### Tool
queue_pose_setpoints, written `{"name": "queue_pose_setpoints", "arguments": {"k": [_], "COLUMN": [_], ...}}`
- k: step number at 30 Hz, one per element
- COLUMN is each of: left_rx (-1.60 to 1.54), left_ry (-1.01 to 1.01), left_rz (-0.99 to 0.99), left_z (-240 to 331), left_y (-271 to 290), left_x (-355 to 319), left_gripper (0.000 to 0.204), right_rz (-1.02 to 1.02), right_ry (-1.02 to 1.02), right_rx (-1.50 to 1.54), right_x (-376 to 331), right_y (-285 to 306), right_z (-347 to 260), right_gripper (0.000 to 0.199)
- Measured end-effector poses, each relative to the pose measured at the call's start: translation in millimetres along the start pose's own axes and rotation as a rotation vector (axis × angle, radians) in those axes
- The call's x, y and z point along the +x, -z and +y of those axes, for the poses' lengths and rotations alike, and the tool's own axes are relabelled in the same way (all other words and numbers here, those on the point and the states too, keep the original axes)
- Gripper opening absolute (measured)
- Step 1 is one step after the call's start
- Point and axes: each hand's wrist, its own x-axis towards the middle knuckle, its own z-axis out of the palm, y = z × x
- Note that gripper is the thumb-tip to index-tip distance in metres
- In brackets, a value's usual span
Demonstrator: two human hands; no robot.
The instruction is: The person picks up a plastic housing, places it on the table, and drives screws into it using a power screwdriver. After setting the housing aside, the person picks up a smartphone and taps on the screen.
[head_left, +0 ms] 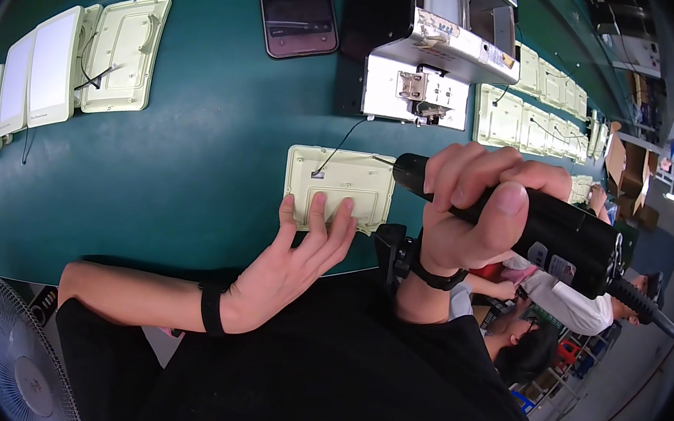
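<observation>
A pale cream plastic housing (346,174) lies on the green work surface in front of me, with a thin black wire (341,147) rising from a small opening in it. My left hand (307,236) rests on the housing's near left part, fingers spread and pressed flat. Wrapped in my right hand (482,201) is a black corded electric screwdriver (568,235), held sideways. Its thin bit points left and reaches over the housing's upper right corner; whether the tip touches a screw there I cannot tell. Black bands circle both wrists.
A metal-fronted machine (424,88) stands beyond the housing, beside a smartphone (300,9). Several cream and white panels (52,65) lean in a row at left; more housings (499,117) line the right. A fan (21,366) sits lower left. Other people (570,301) are at right.
</observation>
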Motion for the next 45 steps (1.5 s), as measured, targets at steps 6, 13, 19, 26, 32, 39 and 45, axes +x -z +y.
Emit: {"name": "queue_pose_setpoints", "arguments": {"k": [6,13,19,26,32,39,45], "left_rx": [-0.499,-0.613,-0.787,-0.821,-0.786,-0.823,-0.836], "left_ry": [-0.036,-0.036,-0.006,0.053,0.059,0.097,0.066], "left_rz": [-0.072,0.242,0.331,0.352,0.392,0.328,0.327], "left_z": [-38,-103,-117,-126,-125,-122,-129], "left_y": [34,-22,-35,-45,-44,-44,-42], "left_x": [4,12,11,5,7,8,9], "left_gripper": [0.085,0.083,0.087,0.093,0.09,0.094,0.095], "right_rz": [-0.037,-0.01,0.142,0.091,0.036,0.077,0.06], "right_ry": [0.059,0.29,0.257,0.153,0.109,0.103,0.056], "right_rx": [0.054,0.225,-0.02,0.097,0.007,-0.044,-0.053], "right_x": [-3,26,60,29,-15,-12,-14], "right_y": [5,4,-9,-2,7,7,6], "right_z": [3,-35,-22,-34,-22,-14,-10], "right_gripper": [0.022,0.031,0.017,0.025,0.014,0.015,0.016]}}
